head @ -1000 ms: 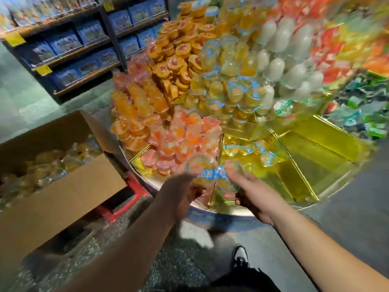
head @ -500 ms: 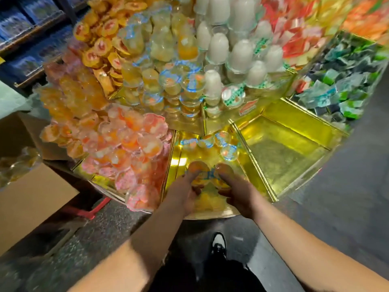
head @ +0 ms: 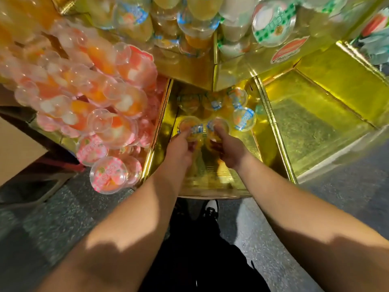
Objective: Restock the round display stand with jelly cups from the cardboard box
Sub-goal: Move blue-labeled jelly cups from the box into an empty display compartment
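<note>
The left hand (head: 181, 147) curls its fingers around one jelly cup (head: 189, 127); the right hand (head: 228, 149) grips another (head: 219, 127), both low in the middle gold compartment (head: 210, 175) of the round display stand. A few blue-lidded cups (head: 244, 119) lie behind them. I judge restocking barely begun: this compartment is mostly bare, its right neighbour (head: 311, 123) empty. The cardboard box (head: 14, 150) shows at the left edge.
</note>
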A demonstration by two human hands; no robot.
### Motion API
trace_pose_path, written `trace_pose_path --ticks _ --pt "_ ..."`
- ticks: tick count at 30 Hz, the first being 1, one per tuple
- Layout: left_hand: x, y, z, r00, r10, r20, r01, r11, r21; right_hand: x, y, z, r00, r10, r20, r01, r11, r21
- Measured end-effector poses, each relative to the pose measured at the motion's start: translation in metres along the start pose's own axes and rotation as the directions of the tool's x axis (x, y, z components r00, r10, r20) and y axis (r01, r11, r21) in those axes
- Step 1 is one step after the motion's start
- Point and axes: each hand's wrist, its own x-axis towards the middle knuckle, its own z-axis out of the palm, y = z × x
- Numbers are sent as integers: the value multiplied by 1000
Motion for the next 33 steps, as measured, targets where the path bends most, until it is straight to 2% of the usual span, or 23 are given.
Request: trace_pose_path --ticks 7,19,21,25,29,33 --pt "19 1 0 999 0 -40 1 1000 29 23 -6 5 997 -75 9 76 989 -129" --pt "34 2 6 991 121 -56 -105 967 230 39 -12 19 993 -81 -89 48 944 -327" --pt "32 4 8 988 143 -65 -120 954 276 38 -13 20 994 -47 -100 8 934 -357" --pt "18 12 8 993 72 -92 -33 929 369 15 -21 21 992 88 -96 -109 964 -244" --pt "-17 18 4 994 42 -98 -7 941 340 -15 -23 12 989 105 -101 -133 933 -334" --pt "-75 22 -12 1000 24 -1 -22 945 325 -65 -23 5 994 22 -105 -73 858 -508"
